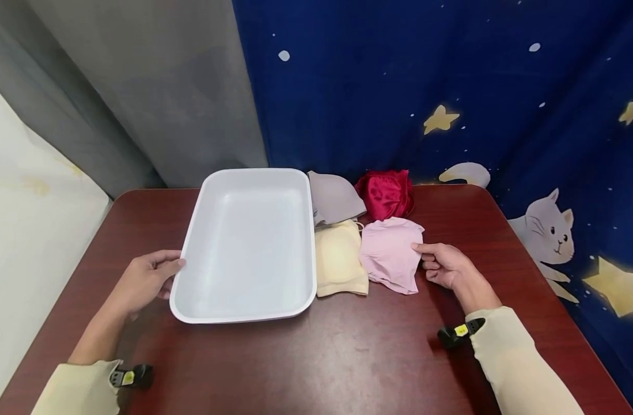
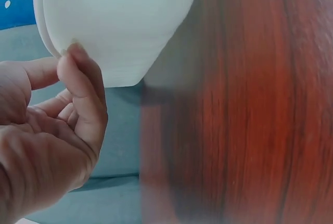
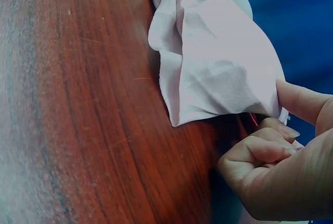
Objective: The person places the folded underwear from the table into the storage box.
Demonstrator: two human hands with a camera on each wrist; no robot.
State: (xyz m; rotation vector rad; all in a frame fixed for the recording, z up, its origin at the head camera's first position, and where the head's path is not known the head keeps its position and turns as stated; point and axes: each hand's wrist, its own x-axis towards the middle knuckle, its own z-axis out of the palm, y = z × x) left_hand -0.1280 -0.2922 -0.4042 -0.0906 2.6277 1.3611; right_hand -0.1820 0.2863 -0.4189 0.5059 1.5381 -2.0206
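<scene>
My left hand pinches the rim of a white plastic tray at its left side. In the left wrist view, the fingertips meet on the tray's edge. On the right, my right hand pinches the right edge of a pale pink bra. Seen from the right wrist, the thumb presses the pink fabric, with the index finger behind it. Left of the pink bra is a cream bra, against the tray's right side. Behind these are a grey bra and a shiny dark red bra.
The reddish-brown wooden table has rounded far corners. A grey curtain and a blue curtain printed with stars and a cat hang along its far edge. A white surface stands at the left.
</scene>
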